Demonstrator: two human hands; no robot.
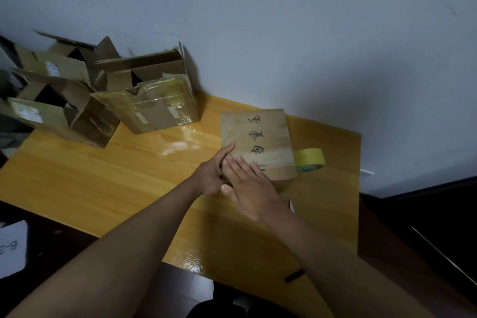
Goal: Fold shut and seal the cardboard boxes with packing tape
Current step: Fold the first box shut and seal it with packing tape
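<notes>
Both hands meet at the near left corner of the closed box [256, 143] on the tabletop [103, 175]: left hand [211, 175] grips that corner, right hand [251, 188] presses flat, fingers straight, with the tape roll [309, 159] touching the box's right side.

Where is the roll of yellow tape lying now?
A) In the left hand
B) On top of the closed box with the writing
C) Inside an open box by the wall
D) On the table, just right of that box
D: the roll of yellow tape lies on the table, against the right side of the closed box.
</notes>
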